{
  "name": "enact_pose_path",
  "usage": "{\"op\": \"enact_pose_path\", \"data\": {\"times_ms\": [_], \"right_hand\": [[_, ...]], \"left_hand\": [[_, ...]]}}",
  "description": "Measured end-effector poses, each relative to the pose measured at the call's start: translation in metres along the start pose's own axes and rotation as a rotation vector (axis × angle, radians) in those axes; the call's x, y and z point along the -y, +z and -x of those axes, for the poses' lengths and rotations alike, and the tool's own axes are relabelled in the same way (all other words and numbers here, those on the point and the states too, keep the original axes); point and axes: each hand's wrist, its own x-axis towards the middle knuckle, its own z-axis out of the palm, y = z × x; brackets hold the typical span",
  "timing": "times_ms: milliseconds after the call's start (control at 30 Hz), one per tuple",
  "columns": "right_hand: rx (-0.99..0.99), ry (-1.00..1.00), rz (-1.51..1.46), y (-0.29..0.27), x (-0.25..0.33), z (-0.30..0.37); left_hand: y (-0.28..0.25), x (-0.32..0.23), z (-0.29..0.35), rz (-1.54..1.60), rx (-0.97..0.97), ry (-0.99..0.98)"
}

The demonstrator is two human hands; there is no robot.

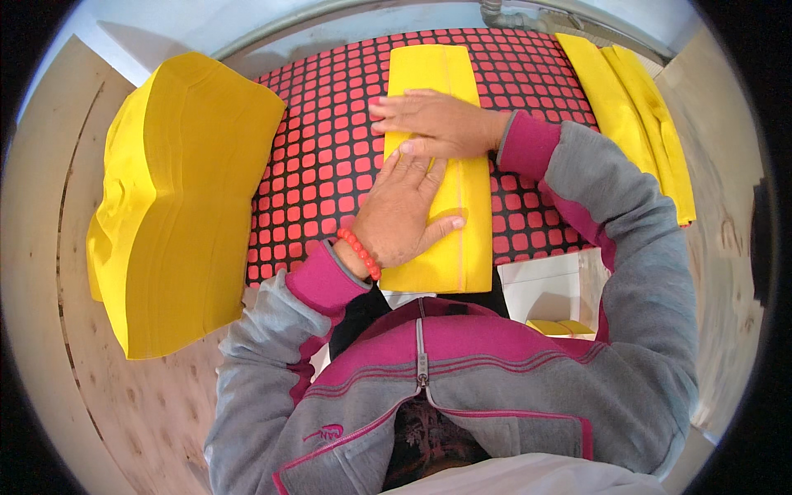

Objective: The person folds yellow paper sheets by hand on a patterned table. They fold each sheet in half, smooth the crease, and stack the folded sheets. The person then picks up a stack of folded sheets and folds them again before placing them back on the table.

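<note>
A long yellow folded cloth (462, 247) lies lengthwise before me, with a faint lighter line running down it. My left hand (400, 210) rests flat on its middle, fingers stretched out and thumb spread to the right; a red bead bracelet circles that wrist. Just beyond it, my right hand (437, 124) reaches across the cloth from the right, palm down, fingers extended to the left and slightly blurred. The tips of my left fingers meet the near side of my right hand. Neither hand grips anything.
Under the cloth is a red-and-black checked table cover (322, 165). A thick stack of yellow sheets (202, 198) stands at the left on a wooden surface (157, 412). More folded yellow cloths (635, 107) lie at the right edge. Behind runs a pipe (330, 12) along the wall.
</note>
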Motion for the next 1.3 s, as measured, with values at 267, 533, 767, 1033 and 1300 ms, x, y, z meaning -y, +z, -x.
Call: {"op": "enact_pose_path", "data": {"times_ms": [267, 533, 767, 1033, 1300], "right_hand": [[-0.148, 0.081, 0.193, 0.009, -0.08, -0.015], [-0.125, 0.538, 0.41, -0.019, -0.12, -0.033], [-0.326, -0.005, 0.054, -0.006, -0.05, -0.006], [-0.205, 0.049, 0.074, 0.014, -0.053, 0.005], [-0.158, 0.146, 0.079, 0.013, -0.075, -0.01]], "left_hand": [[-0.006, -0.002, -0.001, -0.023, 0.017, 0.022], [-0.01, -0.005, 0.0, -0.024, -0.004, 0.039], [-0.001, 0.001, -0.001, -0.039, -0.052, 0.084], [0.002, -0.003, 0.009, -0.223, -0.115, 0.138], [-0.003, -0.039, 0.064, 0.032, 0.047, 0.226]]}}
